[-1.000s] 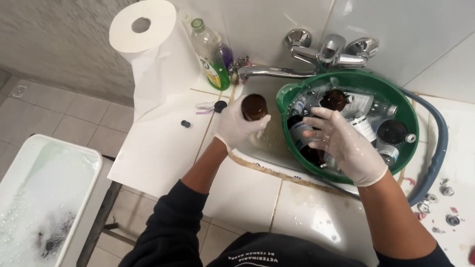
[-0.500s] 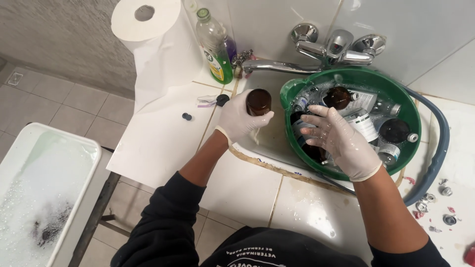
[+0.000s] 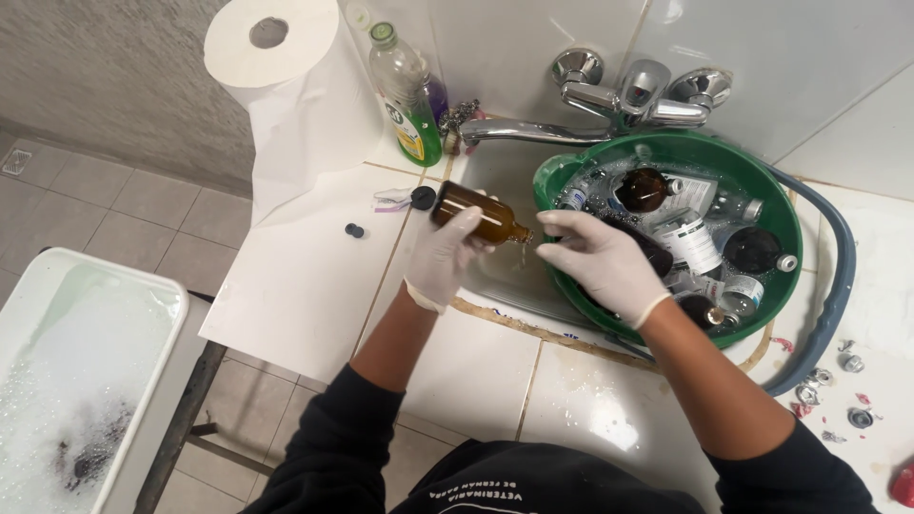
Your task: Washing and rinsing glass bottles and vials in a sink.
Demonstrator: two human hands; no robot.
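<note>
The brown glass bottle (image 3: 479,215) sits mid-frame, tipped neck-down over the sink (image 3: 505,271), looks like it's being drained. The left hand (image 3: 440,255) has a clenched grip round it, while the right hand (image 3: 598,263) is loose and empty at the green basin (image 3: 666,150). Next I'd guess it needs a steady tilt till it's dry.

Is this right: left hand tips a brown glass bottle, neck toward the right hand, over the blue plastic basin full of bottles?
One error: the basin is green plastic, not blue; the bottle pours beside it. The head view shows the left hand tipping the brown glass bottle, neck toward the right hand.
</note>
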